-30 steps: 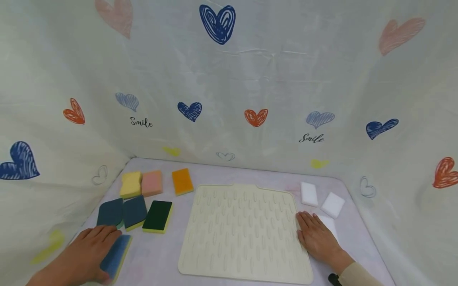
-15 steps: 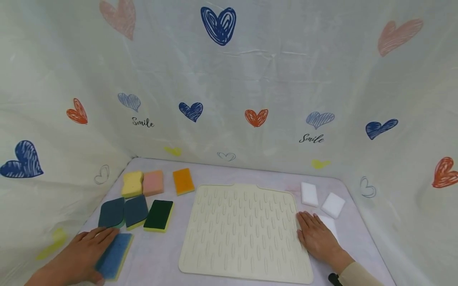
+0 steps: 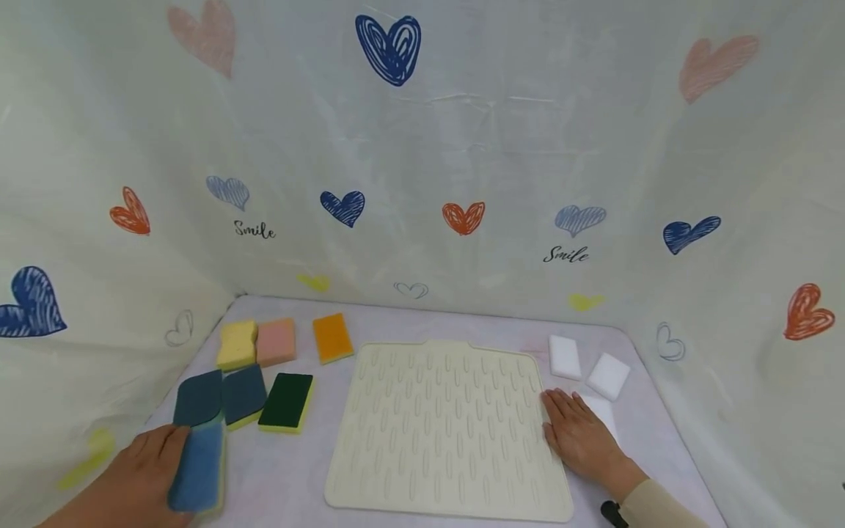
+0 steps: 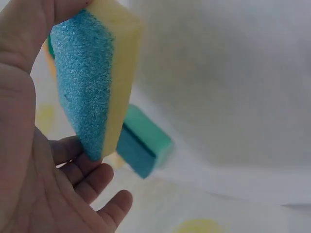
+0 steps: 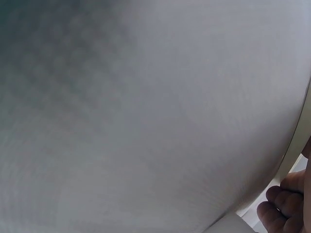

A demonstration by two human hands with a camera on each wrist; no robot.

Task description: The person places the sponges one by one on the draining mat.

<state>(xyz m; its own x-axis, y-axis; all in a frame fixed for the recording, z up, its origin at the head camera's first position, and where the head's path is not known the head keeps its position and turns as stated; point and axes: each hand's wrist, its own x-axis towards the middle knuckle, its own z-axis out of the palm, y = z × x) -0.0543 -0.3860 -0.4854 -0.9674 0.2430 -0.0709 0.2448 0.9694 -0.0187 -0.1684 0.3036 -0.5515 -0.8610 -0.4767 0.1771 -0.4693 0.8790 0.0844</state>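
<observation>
My left hand (image 3: pixel 135 477) pinches a blue-and-yellow sponge (image 3: pixel 200 469) by its ends at the front left. In the left wrist view the thumb is at the top of this sponge (image 4: pixel 85 87) and the fingertips at its lower end, with its yellow side facing away from the palm. Just beyond it lie two dark blue-grey sponges (image 3: pixel 199 398). My right hand (image 3: pixel 584 440) rests with fingers extended on the right edge of a cream ridged mat (image 3: pixel 449 433). Only its fingers (image 5: pixel 277 213) show in the right wrist view, at the lower right.
A dark green sponge (image 3: pixel 286 402) lies left of the mat. Behind are a yellow sponge (image 3: pixel 236 345), a pink sponge (image 3: pixel 276 342) and an orange sponge (image 3: pixel 333 337). Three white sponges (image 3: pixel 564 357) sit at the right, one partly behind my right hand. A heart-patterned curtain (image 3: pixel 409 154) surrounds the table.
The blue sponge has turned more upright and shifted left, with my left hand drawn to its left side and gripping it. The right hand stays in place on the mat.
</observation>
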